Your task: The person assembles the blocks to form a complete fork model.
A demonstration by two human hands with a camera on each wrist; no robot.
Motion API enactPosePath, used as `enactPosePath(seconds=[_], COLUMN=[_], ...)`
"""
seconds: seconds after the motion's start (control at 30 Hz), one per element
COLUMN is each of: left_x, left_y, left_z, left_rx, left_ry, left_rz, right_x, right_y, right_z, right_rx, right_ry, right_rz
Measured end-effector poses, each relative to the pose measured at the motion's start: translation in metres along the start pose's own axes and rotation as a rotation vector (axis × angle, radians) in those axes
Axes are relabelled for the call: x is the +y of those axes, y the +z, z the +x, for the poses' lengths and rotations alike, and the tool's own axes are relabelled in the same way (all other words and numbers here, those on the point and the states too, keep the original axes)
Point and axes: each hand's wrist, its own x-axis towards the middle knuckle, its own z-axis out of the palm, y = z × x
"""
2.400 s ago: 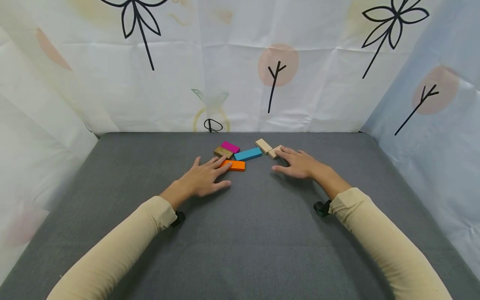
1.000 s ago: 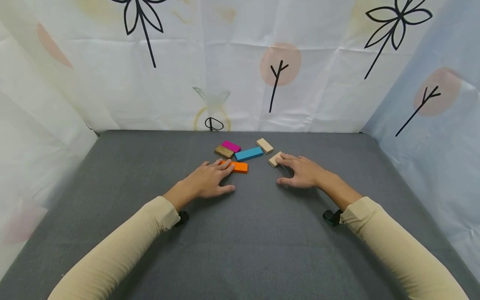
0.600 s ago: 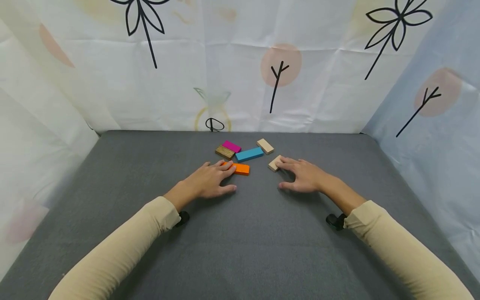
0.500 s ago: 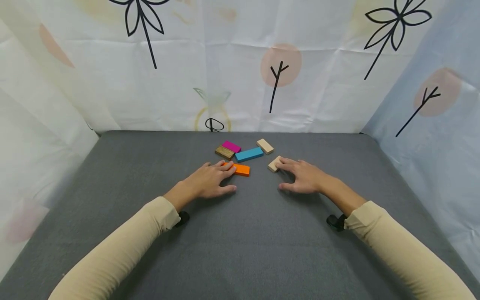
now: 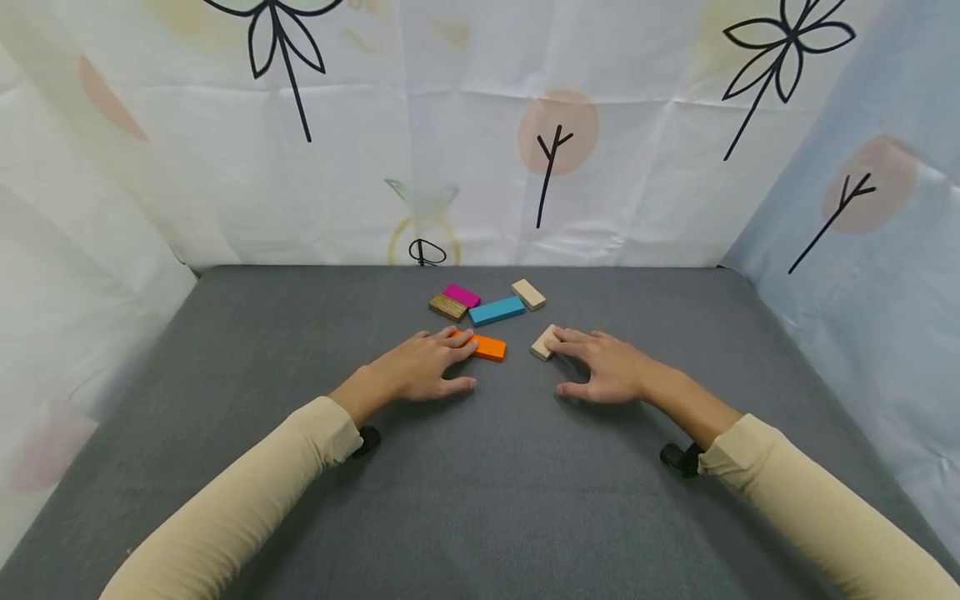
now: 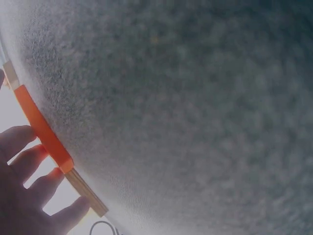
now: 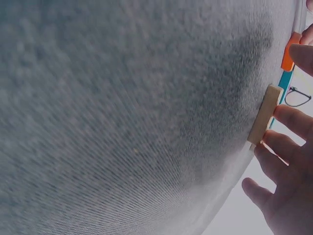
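Note:
My left hand [image 5: 427,365] lies spread, its fingertips on the left end of an orange wooden block [image 5: 491,347]. In the left wrist view several fingertips meet the edge of that orange block [image 6: 43,128]. My right hand [image 5: 609,367] touches a pale wooden block [image 5: 543,343] with its outstretched fingertips, thumb held apart. The right wrist view has the fingers along the pale block's far side [image 7: 265,115]. Both blocks lie flat on the grey cloth, with a gap between them. Neither hand curls round its block.
Behind them lie a blue block [image 5: 497,312], a brown block [image 5: 447,307], a magenta block [image 5: 461,295] and a second pale block [image 5: 528,294]. The grey tabletop [image 5: 480,500] ends at a white printed curtain [image 5: 480,167] on the back and sides.
My right hand has drawn the pale block toward me, away from the other pale block. The orange block has slid toward me and slightly right under my left fingertips, apart from the blue one.

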Motion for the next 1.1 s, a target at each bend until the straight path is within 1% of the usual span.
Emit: enactPosePath(seconds=[0.17, 0.47, 0.7, 0.93, 1.0, 1.1], left_x=[0.0, -0.001, 0.004, 0.007, 0.008, 0.011], left_y=[0.001, 0.0, -0.002, -0.002, -0.001, 0.001], left_z=[0.0, 0.003, 0.008, 0.011, 0.012, 0.011], left_rx=[-0.01, 0.016, 0.017, 0.02, 0.033, 0.072], left_ry=[0.009, 0.033, 0.04, 0.074, 0.083, 0.084], left_rz=[-0.005, -0.013, -0.026, -0.061, -0.056, 0.005], right_x=[-0.005, -0.014, -0.023, -0.029, -0.031, -0.034], right_y=[0.003, 0.008, 0.01, 0.012, 0.012, 0.01], right_z=[-0.004, -0.009, -0.013, -0.015, -0.015, -0.017], right_rx=[0.0, -0.021, -0.033, -0.049, -0.05, -0.062], right_ry=[-0.029, -0.055, -0.087, -0.146, -0.162, -0.174], right_rz=[-0.008, -0.018, 0.022, 0.073, 0.076, 0.059])
